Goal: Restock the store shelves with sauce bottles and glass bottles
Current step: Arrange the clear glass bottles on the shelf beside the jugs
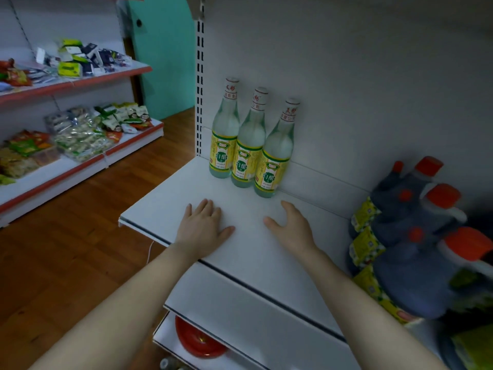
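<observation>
Three clear glass bottles [249, 145] with yellow-green labels and white caps stand upright in a row at the back of a white shelf [170, 196], against its rear panel. Several dark sauce jugs [416, 236] with orange-red caps and yellow labels crowd the right end of the same shelf. My left hand [204, 229] lies flat on the shelf in front of the glass bottles, fingers spread, holding nothing. My right hand [292, 227] hovers just right of it, open and empty, a short way in front of the rightmost glass bottle.
A lower white shelf [240, 297] sits below, with a red round object [198, 340] under it. Across the wooden floor [80, 249], red-edged shelves [80, 161] on the left hold snack packets. A slotted upright post [200, 76] marks the shelf's left end.
</observation>
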Demonstrator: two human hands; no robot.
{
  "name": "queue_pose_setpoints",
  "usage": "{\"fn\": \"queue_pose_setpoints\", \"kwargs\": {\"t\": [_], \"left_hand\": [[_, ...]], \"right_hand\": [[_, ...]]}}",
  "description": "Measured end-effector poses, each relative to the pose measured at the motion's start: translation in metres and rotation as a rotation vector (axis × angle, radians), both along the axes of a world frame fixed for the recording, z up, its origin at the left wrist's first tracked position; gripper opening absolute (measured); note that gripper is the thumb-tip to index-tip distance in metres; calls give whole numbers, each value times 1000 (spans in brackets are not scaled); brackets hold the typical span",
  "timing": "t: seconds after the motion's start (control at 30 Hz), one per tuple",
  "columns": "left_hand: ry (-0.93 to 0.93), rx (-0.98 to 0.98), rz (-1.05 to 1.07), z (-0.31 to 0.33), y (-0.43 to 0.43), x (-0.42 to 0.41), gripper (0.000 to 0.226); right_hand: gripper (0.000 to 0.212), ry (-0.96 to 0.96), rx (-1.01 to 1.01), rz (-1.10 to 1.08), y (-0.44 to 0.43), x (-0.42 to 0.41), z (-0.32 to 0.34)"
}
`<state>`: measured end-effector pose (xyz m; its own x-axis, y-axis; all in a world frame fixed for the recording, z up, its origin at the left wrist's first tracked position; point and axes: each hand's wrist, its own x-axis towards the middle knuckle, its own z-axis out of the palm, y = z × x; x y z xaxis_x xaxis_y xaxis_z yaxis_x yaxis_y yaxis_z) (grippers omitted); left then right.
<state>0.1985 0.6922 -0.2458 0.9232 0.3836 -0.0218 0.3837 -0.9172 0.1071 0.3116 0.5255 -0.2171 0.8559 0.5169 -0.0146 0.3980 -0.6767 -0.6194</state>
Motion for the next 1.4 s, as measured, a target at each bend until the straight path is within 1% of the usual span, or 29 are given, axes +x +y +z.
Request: {"fn": "queue_pose_setpoints", "kwargs": {"t": [0.03,0.1,0.2,0.27,0.3,0.37,0.5,0.63,0.77,0.83,0.97,1.1,1.27,1.4], "left_hand": [[-23,-12,31,3,-7,-4,69],[-104,-75,102,11,-24,-17,61],[-230,-163,213,16,-55,-54,61],[-348,-174,287,13,-76,-86,65],[-374,-180,327,10,-86,-103,64],[-360,-187,415,0,-105,-135,61],[-268,-199,576,-27,-137,-193,63],[-153,-225,679,-69,-155,-240,67],[-94,-309,758,-126,-168,-273,72],[-80,-358,795,-161,-176,-282,72],[-43,-422,794,-245,-191,-289,73],[-12,-451,816,-346,-203,-288,70],[23,-482,850,-492,-217,-289,72],[-20,-517,885,-602,-219,-284,73]], "right_hand": [[67,-11,7,27,-6,-5,3],[67,-40,18,84,-16,-13,7],[67,-48,40,193,-31,-32,11],[67,-45,73,279,-38,-50,12],[67,-45,89,324,-41,-60,11],[66,-38,100,416,-44,-85,8],[65,2,125,611,-46,-138,-12],[68,58,30,701,-46,-175,-58],[68,133,-68,675,-51,-197,-124],[69,186,-115,631,-57,-205,-167],[73,291,-173,551,-80,-214,-265],[75,332,-261,508,-108,-214,-371],[79,361,-349,473,-127,-211,-513],[83,341,-344,470,-128,-207,-616]]}}
